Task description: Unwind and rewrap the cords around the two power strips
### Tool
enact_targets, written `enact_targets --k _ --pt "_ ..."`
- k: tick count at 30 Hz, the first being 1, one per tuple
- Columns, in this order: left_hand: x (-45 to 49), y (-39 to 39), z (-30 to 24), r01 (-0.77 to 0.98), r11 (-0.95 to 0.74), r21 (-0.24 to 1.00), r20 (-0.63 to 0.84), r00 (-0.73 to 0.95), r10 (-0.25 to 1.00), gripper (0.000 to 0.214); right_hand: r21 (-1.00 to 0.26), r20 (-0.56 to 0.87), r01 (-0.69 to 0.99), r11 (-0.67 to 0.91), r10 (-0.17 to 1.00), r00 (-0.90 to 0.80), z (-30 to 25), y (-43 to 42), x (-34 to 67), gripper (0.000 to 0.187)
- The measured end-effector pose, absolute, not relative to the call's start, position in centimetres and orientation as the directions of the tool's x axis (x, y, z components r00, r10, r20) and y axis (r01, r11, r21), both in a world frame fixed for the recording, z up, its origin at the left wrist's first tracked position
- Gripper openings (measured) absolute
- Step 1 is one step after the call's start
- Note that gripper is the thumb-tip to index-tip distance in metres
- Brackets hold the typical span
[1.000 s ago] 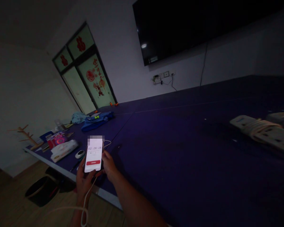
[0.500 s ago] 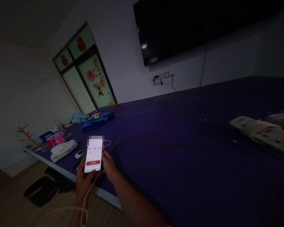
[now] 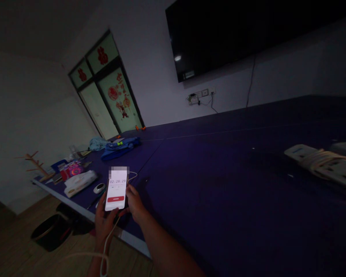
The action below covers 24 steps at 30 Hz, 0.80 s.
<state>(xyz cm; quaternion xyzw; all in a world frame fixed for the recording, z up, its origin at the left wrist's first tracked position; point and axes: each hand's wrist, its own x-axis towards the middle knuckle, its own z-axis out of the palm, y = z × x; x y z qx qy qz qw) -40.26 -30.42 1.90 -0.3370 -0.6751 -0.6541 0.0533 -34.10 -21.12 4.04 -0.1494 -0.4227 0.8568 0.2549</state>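
A lit smartphone [image 3: 117, 191] is held upright over the near edge of the purple table [image 3: 207, 184]. Its screen shows 02:28:29 above a red button. My left hand [image 3: 103, 221] wraps the phone's left side and lower end, with the thumb by the bottom of the screen. My right hand [image 3: 135, 204] grips the right side. Fingers behind the phone are hidden. A pale cable [image 3: 107, 244] hangs past my left wrist, and a loop of it shows beside the phone's right edge.
Left of the phone lie a round white device [image 3: 99, 188], a white packet [image 3: 80, 182] and a wooden branch stand [image 3: 36, 165]. Blue cloth [image 3: 121, 148] rests farther back. Power strips [image 3: 317, 159] wrapped in cord lie at right. A black bin [image 3: 52, 232] stands on the floor.
The whole view has shifted slightly, so things appear a little farther right. Both hands keep the same hold on the phone, and its screen reads the same.
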Motion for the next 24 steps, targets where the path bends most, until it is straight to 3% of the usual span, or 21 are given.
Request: enact_targets --k 24 --pt "-41.24 -30.46 1.18 0.495 -0.127 0.860 0.497 -0.752 0.433 0.082 -0.785 -0.037 -0.327 -0.526 0.567 -0.823 3.62 -20.96 -34.58 0.035"
